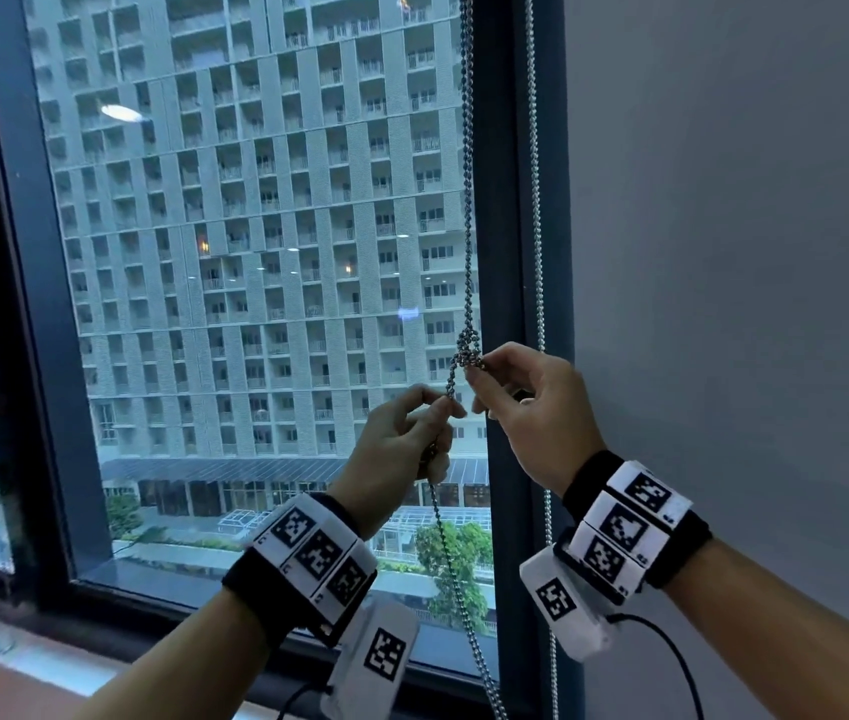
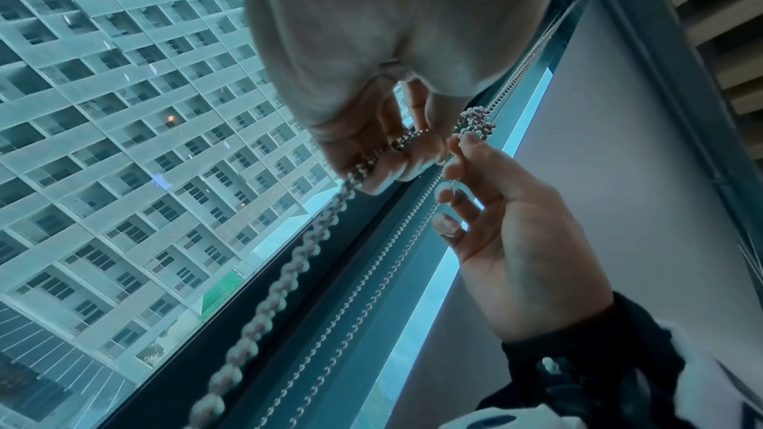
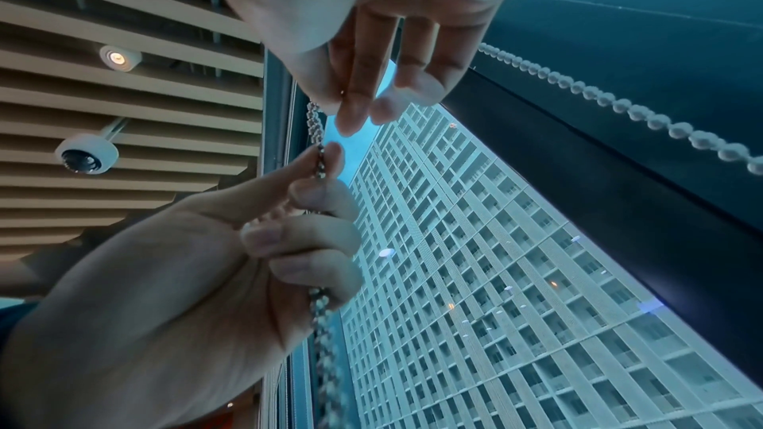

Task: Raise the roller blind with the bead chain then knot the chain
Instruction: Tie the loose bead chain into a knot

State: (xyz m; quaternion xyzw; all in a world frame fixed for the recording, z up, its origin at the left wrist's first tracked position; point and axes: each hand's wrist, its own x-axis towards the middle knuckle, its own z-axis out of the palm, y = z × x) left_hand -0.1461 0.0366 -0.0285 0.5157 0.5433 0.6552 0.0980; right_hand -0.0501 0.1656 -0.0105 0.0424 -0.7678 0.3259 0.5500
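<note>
A doubled metal bead chain (image 1: 468,200) hangs in front of the window and carries a loose knot (image 1: 468,350) at hand height. My left hand (image 1: 451,407) grips the chain just below the knot, and both strands run through its curled fingers and hang on downward. My right hand (image 1: 478,384) pinches the chain at the knot's right side with thumb and fingertips. In the left wrist view the knot (image 2: 479,123) sits above the left hand (image 2: 396,149), with the right hand (image 2: 458,149) touching it. No roller blind shows over the glass.
A second bead chain (image 1: 547,511) hangs along the dark window frame (image 1: 502,252), just right of my hands. A grey wall (image 1: 723,252) stands to the right. The window sill (image 1: 6,636) lies below left. A ceiling camera (image 3: 84,152) shows overhead.
</note>
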